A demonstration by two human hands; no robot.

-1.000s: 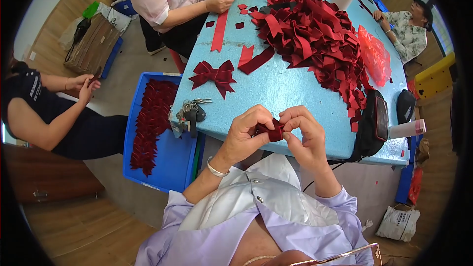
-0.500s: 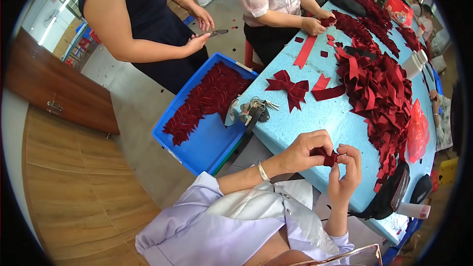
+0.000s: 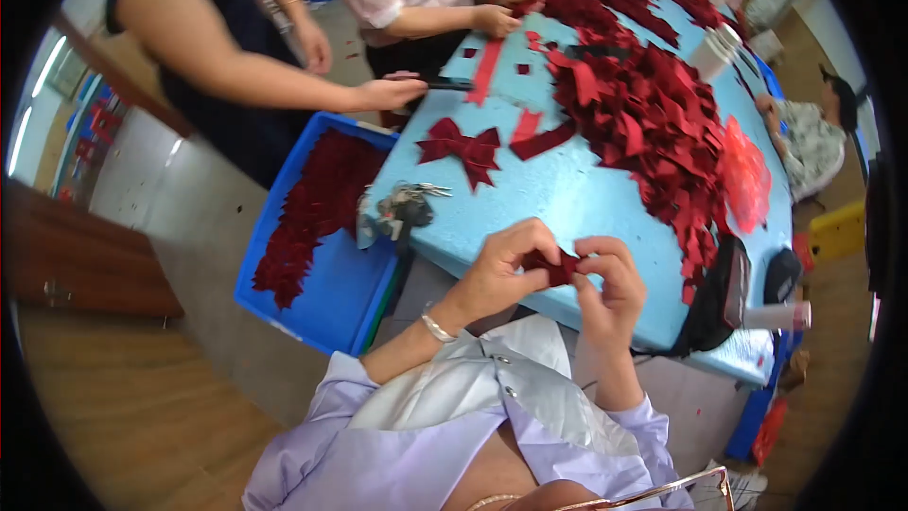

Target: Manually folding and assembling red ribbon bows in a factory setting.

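Above the near edge of the table, both my hands pinch a small dark red ribbon piece (image 3: 556, 268) that looks folded. My left hand (image 3: 501, 270), with a silver bracelet at the wrist, grips its left end between thumb and fingers. The fingertips of my right hand (image 3: 610, 289) close on the other end. Much of the ribbon is hidden by my fingers. A finished-looking dark red bow (image 3: 461, 151) lies flat beyond my left hand. Beside it are a cut ribbon strip (image 3: 544, 144) and, farther right, a large heap of red ribbon pieces (image 3: 638, 123).
The light blue table (image 3: 577, 199) carries a bunch of keys (image 3: 407, 211) at its left corner. A blue crate (image 3: 331, 312) with rows of red bows stands left. A co-worker's hand (image 3: 392, 92) reaches across with a dark, thin object. A black pouch (image 3: 724, 298) lies right.
My view has shifted, so the scene sits farther left and the table turns slightly. The co-worker's hand with the dark object has reached toward the table. I keep hold of the ribbon piece.
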